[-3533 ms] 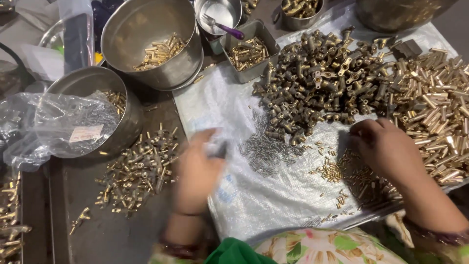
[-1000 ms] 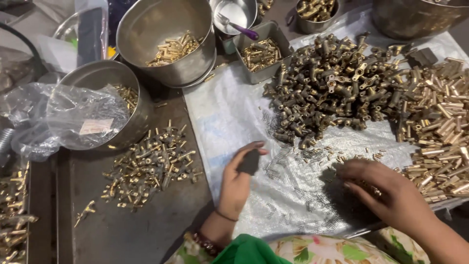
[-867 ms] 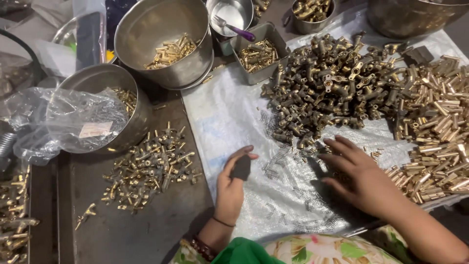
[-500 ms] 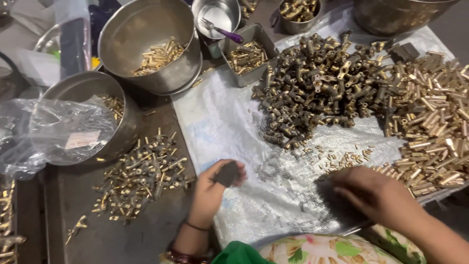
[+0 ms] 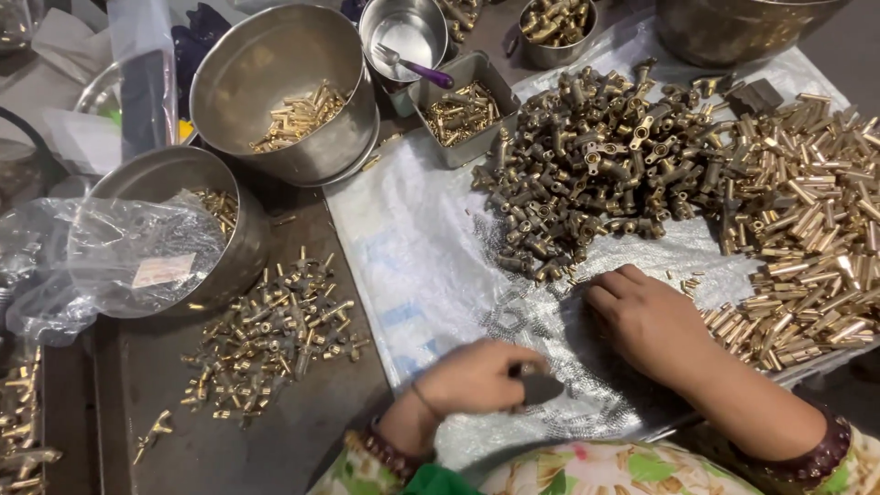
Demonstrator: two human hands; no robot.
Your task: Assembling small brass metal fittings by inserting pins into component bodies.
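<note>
My left hand (image 5: 477,378) is closed around a small dark block (image 5: 539,389) low on the white plastic sheet (image 5: 412,257). My right hand (image 5: 646,316) lies flat, palm down, on the sheet, covering small metal parts just below the big heap of dark brass fittings (image 5: 596,165). Tiny thin springs (image 5: 509,321) are scattered on the sheet between the two hands. To the right of my right hand lies a heap of bright brass tubes (image 5: 807,220). What is under the right palm is hidden.
A pile of assembled brass pieces (image 5: 270,335) lies on the dark tray at left. Steel bowls (image 5: 275,82) and a bag-draped bowl (image 5: 174,234) hold more brass parts. A small square tin (image 5: 463,115), a cup with a purple-handled spoon (image 5: 412,37) and further bowls stand at the back.
My left hand with the dark block has slid down and right along the sheet. My right hand has moved from the sheet's lower right edge up toward the dark fittings heap.
</note>
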